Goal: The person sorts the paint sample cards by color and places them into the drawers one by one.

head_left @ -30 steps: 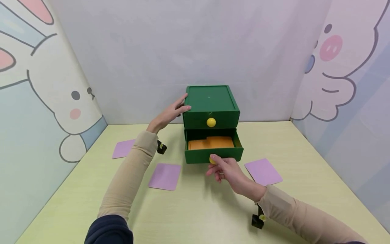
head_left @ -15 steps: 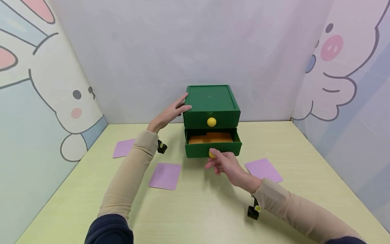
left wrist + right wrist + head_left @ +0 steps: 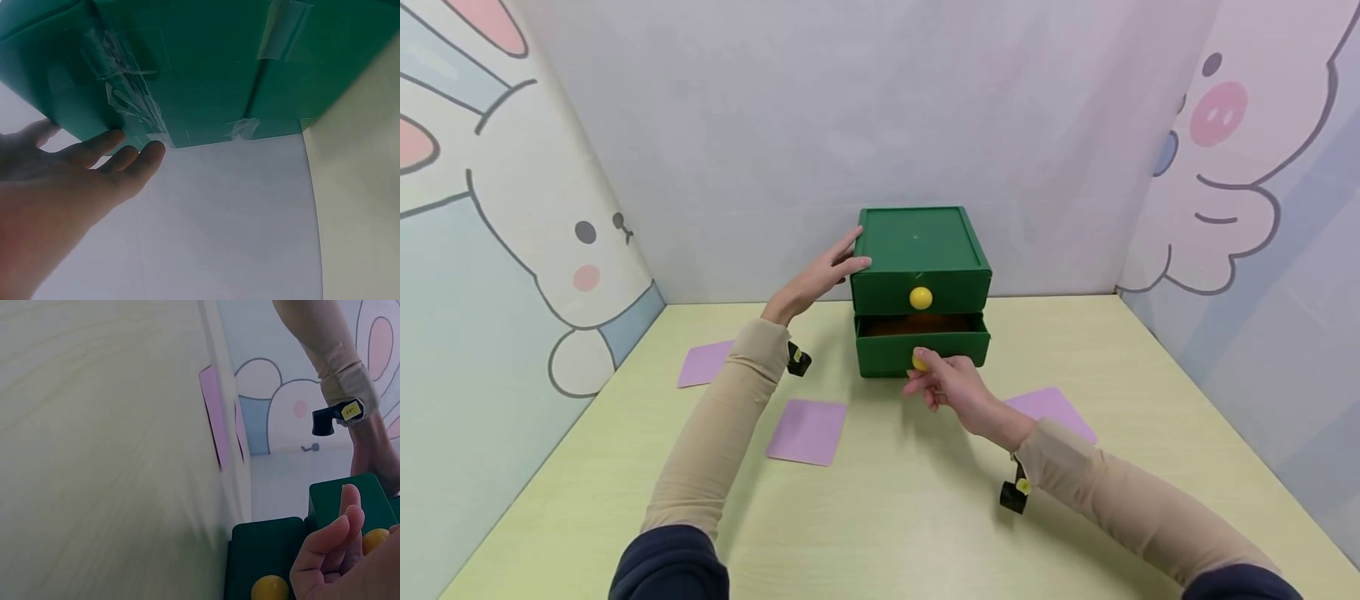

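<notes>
- Head view: the left hand point(image 3: 820, 279) rests flat against the left side of the green drawer box point(image 3: 917, 250), fingers straight, gripping nothing. The right hand point(image 3: 951, 387) has its fingertips curled round the yellow knob point(image 3: 919, 360) of the lower drawer point(image 3: 922, 350), which stands only slightly out, a dark slit showing above its front. To do this well, I judge the push should run straight back along the drawer's line while the left palm braces the box.
- Left wrist view: the fingers point(image 3: 134, 159) lie straight against the taped green wall point(image 3: 187, 69); a flat, steady press suits it better than a grip.
- Right wrist view: curled fingers point(image 3: 331, 544) sit beside one yellow knob point(image 3: 270, 589); the other point(image 3: 377, 539) peeks out behind them. Purple cards point(image 3: 215, 412) lie on the table point(image 3: 94, 456), well apart from the box.
</notes>
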Action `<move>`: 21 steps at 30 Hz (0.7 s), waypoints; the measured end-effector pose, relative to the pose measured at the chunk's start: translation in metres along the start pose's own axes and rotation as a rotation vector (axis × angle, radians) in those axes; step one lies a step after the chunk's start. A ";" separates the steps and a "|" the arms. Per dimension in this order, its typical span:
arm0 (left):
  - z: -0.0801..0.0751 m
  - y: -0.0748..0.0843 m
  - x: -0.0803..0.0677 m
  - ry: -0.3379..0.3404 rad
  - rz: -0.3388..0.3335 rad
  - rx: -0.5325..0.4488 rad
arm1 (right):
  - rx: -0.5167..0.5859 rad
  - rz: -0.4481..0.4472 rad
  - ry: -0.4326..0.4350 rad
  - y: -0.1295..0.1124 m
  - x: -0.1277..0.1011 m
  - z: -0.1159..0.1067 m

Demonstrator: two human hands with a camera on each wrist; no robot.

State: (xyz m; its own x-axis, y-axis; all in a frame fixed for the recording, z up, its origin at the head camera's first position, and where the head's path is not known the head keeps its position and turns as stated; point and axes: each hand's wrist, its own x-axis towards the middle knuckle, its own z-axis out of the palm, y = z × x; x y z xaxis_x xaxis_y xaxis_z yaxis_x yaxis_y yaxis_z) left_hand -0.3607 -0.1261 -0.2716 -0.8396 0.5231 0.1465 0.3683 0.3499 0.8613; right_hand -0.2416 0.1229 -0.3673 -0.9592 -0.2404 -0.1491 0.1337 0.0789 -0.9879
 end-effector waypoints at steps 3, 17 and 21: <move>0.000 0.000 0.000 0.002 0.001 0.003 | 0.000 -0.004 -0.012 -0.002 0.004 -0.001; 0.002 0.022 -0.009 -0.038 -0.022 -0.015 | 0.015 -0.005 -0.022 -0.003 0.022 -0.006; 0.003 0.030 -0.015 -0.044 -0.026 -0.003 | 0.022 -0.006 -0.019 -0.004 0.025 -0.006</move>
State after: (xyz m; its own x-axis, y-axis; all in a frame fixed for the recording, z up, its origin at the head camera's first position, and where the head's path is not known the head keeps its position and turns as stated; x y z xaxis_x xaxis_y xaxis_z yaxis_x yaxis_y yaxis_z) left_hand -0.3361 -0.1210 -0.2487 -0.8303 0.5478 0.1022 0.3452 0.3616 0.8661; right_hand -0.2682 0.1227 -0.3673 -0.9551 -0.2592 -0.1439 0.1339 0.0560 -0.9894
